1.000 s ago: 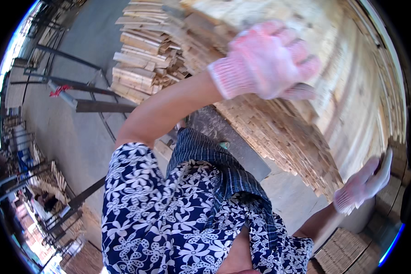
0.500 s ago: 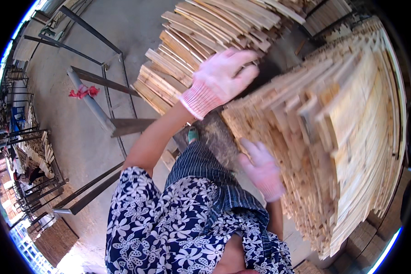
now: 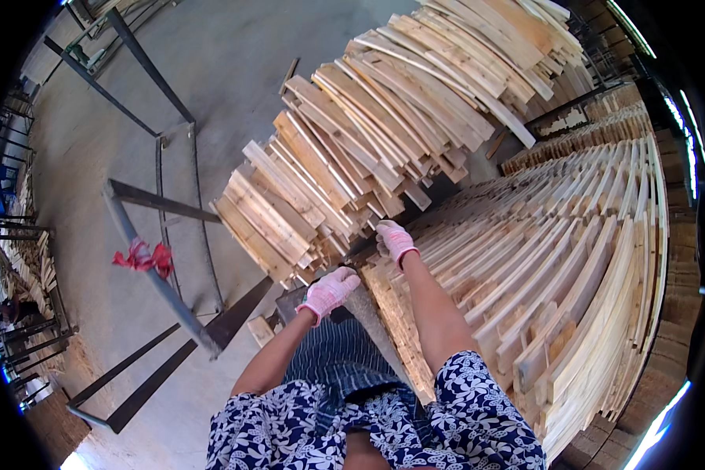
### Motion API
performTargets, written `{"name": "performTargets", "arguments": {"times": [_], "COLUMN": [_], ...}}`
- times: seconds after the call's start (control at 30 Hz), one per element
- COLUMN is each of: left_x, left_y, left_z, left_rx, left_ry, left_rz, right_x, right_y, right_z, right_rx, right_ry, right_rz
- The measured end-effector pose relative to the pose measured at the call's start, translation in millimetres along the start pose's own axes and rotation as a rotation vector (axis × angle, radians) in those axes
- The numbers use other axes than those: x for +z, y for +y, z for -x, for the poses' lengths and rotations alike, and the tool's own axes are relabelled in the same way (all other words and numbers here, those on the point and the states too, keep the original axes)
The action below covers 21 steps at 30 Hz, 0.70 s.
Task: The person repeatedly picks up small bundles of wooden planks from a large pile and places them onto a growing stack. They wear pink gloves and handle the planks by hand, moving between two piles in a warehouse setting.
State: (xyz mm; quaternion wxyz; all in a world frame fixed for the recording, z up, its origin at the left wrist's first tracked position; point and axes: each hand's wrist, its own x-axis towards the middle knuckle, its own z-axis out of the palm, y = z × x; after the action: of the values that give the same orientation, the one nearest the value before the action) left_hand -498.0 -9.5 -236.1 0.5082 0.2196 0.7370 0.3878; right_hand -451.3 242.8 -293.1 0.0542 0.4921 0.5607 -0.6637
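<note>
Both my hands wear pale pink knitted gloves. My left hand [image 3: 330,294] is low in front of my apron, its fingers curled together close to the near ends of a pile of wooden boards [image 3: 270,223]. What it holds, if anything, is hidden. My right hand [image 3: 395,239] is farther forward and to the right, between that pile and a big stack of wooden slats [image 3: 478,266]. Its fingers are bent inward beside the board ends, and I cannot see whether a board is in them.
At left stands a grey metal frame [image 3: 137,235] with a red cloth strip [image 3: 145,257] tied on it. The slat stack rises close along my right arm. A short wood piece [image 3: 260,330] lies beside my apron. Grey concrete floor [image 3: 235,70] stretches behind the frame.
My left hand has drawn back toward my body from over the board pile. My right hand has moved forward from beside the slat stack. The view has swung toward the right.
</note>
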Motion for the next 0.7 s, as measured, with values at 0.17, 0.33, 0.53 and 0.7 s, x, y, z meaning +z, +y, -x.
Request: {"name": "performTargets", "arguments": {"times": [0.17,0.33,0.53,0.7], "left_x": [-6,-12,-44,-84], "left_y": [53,85,129,131], "left_z": [-60,-149,-256,-343], "left_rx": [0.048,0.038,0.109,0.301], "left_ry": [-0.012,-0.114,-0.16,-0.113], "left_rz": [0.058,0.216,0.207,0.055], "right_x": [-112,-249,-312,-289], "right_y": [-58,-100,-151,-215], "right_z": [-91,-145,-196,-224], "right_rx": [-0.235,-0.332,-0.431,-0.367], "right_ry": [0.438,0.819,0.878,0.602], "right_rz": [-0.011,0.153,0.132,-0.244]}}
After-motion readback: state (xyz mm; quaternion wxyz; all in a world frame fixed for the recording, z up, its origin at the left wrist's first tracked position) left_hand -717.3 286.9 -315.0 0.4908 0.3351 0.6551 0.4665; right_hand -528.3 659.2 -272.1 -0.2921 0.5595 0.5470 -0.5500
